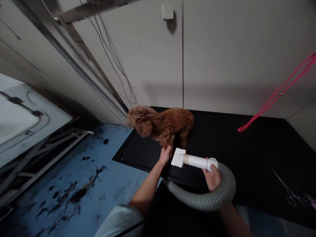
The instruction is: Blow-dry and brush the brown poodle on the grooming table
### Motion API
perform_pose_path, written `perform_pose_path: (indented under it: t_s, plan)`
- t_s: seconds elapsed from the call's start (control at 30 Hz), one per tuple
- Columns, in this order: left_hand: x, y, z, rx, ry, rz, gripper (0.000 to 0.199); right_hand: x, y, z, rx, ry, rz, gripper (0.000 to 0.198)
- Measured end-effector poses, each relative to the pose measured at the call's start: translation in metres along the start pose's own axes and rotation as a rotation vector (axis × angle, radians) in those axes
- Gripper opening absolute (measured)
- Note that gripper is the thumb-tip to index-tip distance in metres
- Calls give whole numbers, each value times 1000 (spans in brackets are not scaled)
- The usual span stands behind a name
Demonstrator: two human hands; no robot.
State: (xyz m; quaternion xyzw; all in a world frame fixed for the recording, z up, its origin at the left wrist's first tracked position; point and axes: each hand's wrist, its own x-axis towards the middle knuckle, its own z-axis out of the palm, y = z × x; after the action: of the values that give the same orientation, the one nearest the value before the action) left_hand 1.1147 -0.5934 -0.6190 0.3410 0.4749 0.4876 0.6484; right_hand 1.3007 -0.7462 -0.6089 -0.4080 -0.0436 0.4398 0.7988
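Note:
A curly brown dog stands on the black grooming table, its head toward the left. My left hand is closed around the lower part of one of its front legs. In my right hand is a white vacuum nozzle, gripped near the joint with its grey ribbed hose. The nozzle's wide flat head points left, close to my left hand and the dog's legs. From the grip, the hose curves down and back to the left in front of me.
Scissors and a pink-handled tool lie at the table's right front. A pink loop hangs above the right side. Dark hair clippings litter the blue floor. At left stands a white tub on a metal frame.

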Motion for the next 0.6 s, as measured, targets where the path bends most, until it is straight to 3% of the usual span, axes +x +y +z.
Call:
perform_pose_path:
  t_s: [0.13, 0.3, 0.47, 0.53, 0.6]
  plan:
    - [7, 11, 7, -114, 20, 38, 39, 1, 7, -3, 49, -14, 30, 18]
    - [9, 15, 11, -148, 117, 13, 35, -1, 10, 5, -2, -57, -21, 16]
    - [14, 28, 11, -100, 130, 122, 40, -10, 1, 37, -83, -217, -157, 22]
    - [12, 30, 6, -36, 113, 189, 42, -11, -7, 54, -82, -265, -186, 32]
    - [5, 25, -3, 78, 74, 165, 39, -6, -16, 69, -118, -271, -265, 45]
